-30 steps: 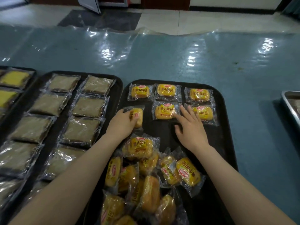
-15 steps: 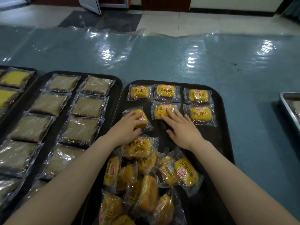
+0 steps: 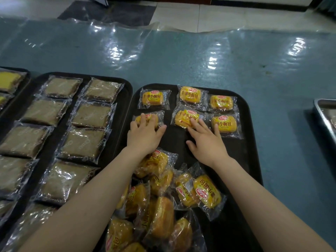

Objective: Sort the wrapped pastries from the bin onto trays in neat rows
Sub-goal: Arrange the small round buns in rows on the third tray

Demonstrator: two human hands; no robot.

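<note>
At the near end of the black tray (image 3: pixel 249 142), a loose heap of wrapped yellow buns (image 3: pixel 160 206) lies jumbled, wrappers overlapping, some label-up, some on edge. Both forearms reach over the heap. Just past it, left hand (image 3: pixel 144 136) lies flat, fingers spread, palm down on a bun (image 3: pixel 156 118) at the tray's left side; pressing on it w/ open fingers, not wrapped round it. Right hand (image 3: pixel 207 144) also flat & open, fingertips (image 3: pixel 193 122) touching the near edge of the middle bun (image 3: pixel 185 118), which sits a bit tilted; nothing clasped. To its right, another bun (image 3: pixel 225 124), label up. Beyond these, far row of three: left bun (image 3: pixel 153 98), centre bun (image 3: pixel 190 95), right bun (image 3: pixel 221 102), the left one set apart from the other two by a gap. So two rows of three at the far end.

Left of this tray, touching or nearly so, a second black tray (image 3: pixel 127 84) w/ brown wrapped slices (image 3: pixel 85 142) in two columns. Far left edge, a third tray w/ yellow wrapped cake (image 3: pixel 9 80). Right edge: corner of a metal tray (image 3: pixel 320 110). All on a blue tabletop (image 3: pixel 200 60) under clear plastic sheet; tiled floor (image 3: pixel 181 17) beyond.
</note>
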